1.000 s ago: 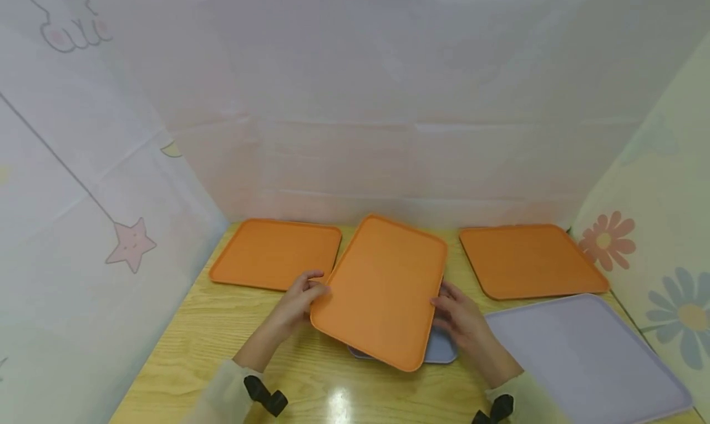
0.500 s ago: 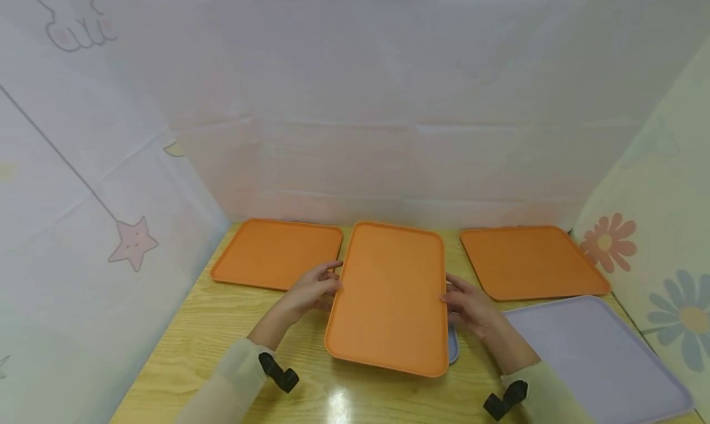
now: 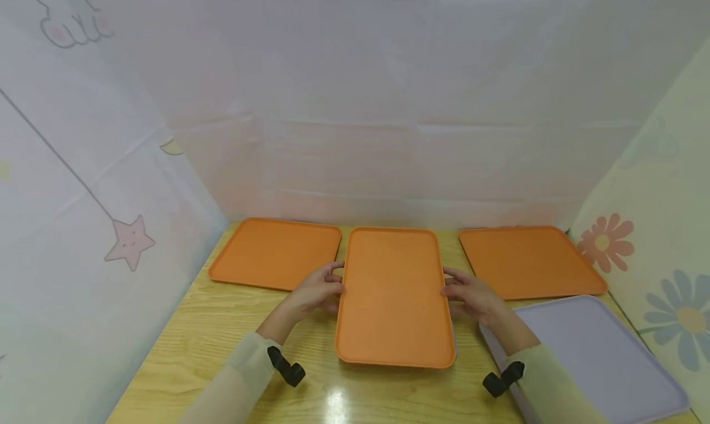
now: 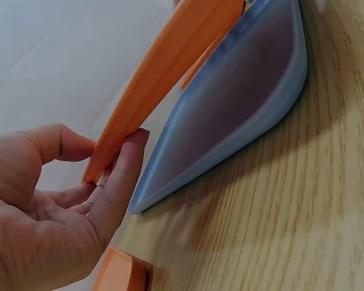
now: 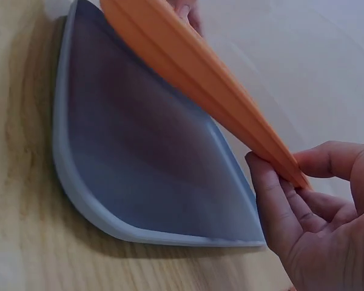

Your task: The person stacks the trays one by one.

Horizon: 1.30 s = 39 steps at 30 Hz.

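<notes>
Both hands hold an orange tray point(image 3: 395, 297) by its long sides, above the middle of the table. My left hand point(image 3: 316, 291) pinches the left rim, thumb on top and fingers beneath. On the opposite rim, my right hand point(image 3: 471, 294) grips in the same way. Beneath it lies a blue-grey tray point(image 4: 230, 109), almost wholly covered in the head view. The wrist views show a gap between the two, the orange tray point(image 5: 200, 73) raised and tilted over the blue-grey tray point(image 5: 145, 145).
Another orange tray point(image 3: 277, 251) lies at the back left of the wooden table point(image 3: 183, 356), and one more orange tray point(image 3: 532, 260) at the back right. A lavender tray point(image 3: 599, 356) lies at the front right. Printed cloth walls point(image 3: 355, 103) enclose the back and sides.
The held orange tray has turned from a slant to nearly straight and come lower over the blue-grey tray, now covering nearly all of it. Both hands have moved with it and kept their hold.
</notes>
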Available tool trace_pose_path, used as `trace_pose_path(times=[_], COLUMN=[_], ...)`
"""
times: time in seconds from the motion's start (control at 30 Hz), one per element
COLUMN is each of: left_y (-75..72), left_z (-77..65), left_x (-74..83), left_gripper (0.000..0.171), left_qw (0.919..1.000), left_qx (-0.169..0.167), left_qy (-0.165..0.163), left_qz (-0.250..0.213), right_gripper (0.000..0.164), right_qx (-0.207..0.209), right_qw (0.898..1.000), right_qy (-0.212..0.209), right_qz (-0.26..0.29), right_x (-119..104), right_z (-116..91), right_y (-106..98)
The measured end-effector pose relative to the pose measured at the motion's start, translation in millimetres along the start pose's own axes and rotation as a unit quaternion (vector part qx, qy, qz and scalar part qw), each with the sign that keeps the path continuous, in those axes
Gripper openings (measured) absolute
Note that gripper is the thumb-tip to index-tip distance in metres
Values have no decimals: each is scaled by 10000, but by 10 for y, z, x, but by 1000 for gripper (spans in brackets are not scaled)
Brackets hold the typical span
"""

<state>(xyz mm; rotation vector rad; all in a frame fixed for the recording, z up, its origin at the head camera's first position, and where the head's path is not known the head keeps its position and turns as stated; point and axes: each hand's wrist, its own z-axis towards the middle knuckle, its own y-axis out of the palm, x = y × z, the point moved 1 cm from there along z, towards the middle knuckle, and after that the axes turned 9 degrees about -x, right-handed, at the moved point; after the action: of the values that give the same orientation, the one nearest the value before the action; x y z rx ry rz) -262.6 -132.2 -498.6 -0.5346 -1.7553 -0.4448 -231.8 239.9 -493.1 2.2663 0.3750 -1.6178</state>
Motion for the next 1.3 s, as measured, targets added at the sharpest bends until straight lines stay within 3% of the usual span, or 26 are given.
trace_pose_path(times=[0.37,0.7,1.07,1.3], left_y=[16,42,67,92], left_z=[158,259,332,364], left_x=[-53,-100,-118,-113], left_gripper=[76,77,78,77], left_qw=[9998,9998,9990,9969], left_qx=[67,90,37,111], left_qy=[-109,-197,-295,-410], left_qz=[-147,1,333,655], right_gripper=[76,74,74,74], right_qx=[377,520,572,665], right_qw=[9961,9932,9881,9822], right_qy=[353,456,519,787], right_qz=[-715,-932,-1328,-1573], right_x=[-23,1,42,36], right_z=[125,184,240,255], right_y=[-89,-121,-134,-133])
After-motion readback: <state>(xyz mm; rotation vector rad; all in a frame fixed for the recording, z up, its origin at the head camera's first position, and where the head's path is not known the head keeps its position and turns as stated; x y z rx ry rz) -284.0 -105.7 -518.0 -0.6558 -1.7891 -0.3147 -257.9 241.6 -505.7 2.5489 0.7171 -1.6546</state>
